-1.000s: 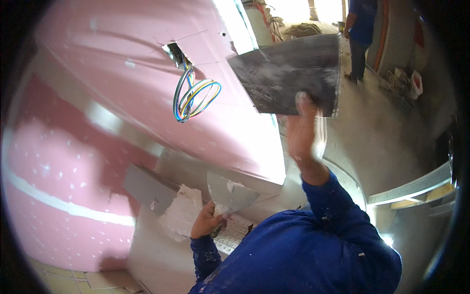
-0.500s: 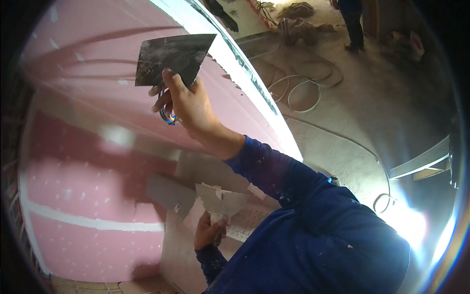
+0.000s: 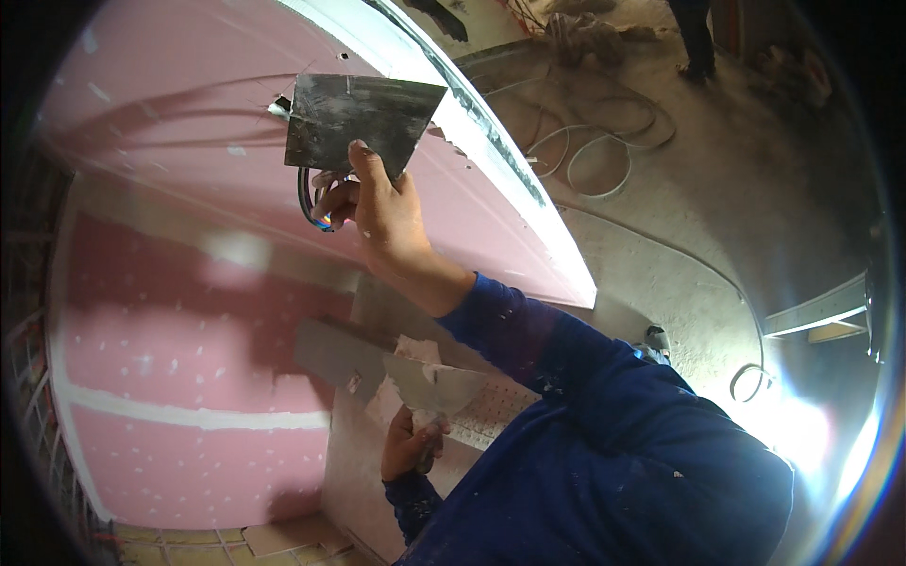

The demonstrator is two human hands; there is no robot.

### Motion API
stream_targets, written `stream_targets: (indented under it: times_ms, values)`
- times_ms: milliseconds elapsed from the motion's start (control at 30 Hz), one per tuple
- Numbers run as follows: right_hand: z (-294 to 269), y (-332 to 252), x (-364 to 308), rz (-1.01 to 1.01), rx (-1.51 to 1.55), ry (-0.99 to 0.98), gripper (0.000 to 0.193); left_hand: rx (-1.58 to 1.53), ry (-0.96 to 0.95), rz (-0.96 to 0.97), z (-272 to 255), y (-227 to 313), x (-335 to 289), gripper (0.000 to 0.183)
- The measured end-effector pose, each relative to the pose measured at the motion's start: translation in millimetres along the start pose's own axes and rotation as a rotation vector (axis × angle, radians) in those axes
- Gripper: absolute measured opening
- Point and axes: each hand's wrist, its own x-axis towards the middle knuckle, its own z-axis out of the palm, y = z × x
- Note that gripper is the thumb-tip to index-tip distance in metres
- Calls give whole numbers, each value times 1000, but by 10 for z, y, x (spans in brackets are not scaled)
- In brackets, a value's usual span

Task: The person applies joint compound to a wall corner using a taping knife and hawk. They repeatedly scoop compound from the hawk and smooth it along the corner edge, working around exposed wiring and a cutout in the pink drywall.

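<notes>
My right hand (image 3: 377, 203) is closed round a wide dark-bladed drywall knife (image 3: 363, 118), its thumb pressed on the blade. The blade lies against or close to the pink plasterboard (image 3: 217, 57); contact is hard to tell. Beside the blade's left edge is a small dark hole (image 3: 281, 104) with a whitish bit at it. A looped black cable with coloured wires (image 3: 321, 212) hangs by my right fingers; whether they hold it is unclear. Lower down, my left hand (image 3: 411, 443) grips a second wide putty knife (image 3: 434, 385) with pale compound on its blade.
A bright white strip (image 3: 491, 156) edges the pink board. Below stands another pink board (image 3: 189, 349) with filled spots and a white seam. Cable loops (image 3: 599, 165) lie on the dusty floor. A person's leg (image 3: 694, 42) is at the far right; a bright lamp (image 3: 788, 429) glares lower right.
My right hand and its knife have shifted slightly right against the board, baring the hole left of the blade. The whole view has moved a little. Both hands keep their knives.
</notes>
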Motion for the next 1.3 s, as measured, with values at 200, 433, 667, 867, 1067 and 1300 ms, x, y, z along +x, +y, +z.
stream_targets:
  times_ms: [200,433,667,867,1067,1300]
  values:
    - [-275,70,-89,140,44,70,36,16,-12,-18,27,-38,13,53]
    - [-516,153,-202,138,223,103,34,15,-4,-50,93,-47,-14,50]
    - [-793,247,-255,216,321,145,32,137,141,-175,170,-32,-121,41]
    - [-1042,392,-288,236,356,108,31,-96,134,-132,169,-286,-406,48]
    - [-1326,479,-357,364,331,91,34,-18,257,-302,182,-542,-905,52]
    - [-1415,356,-684,232,108,-97,40,122,413,-412,293,-899,-1136,47]
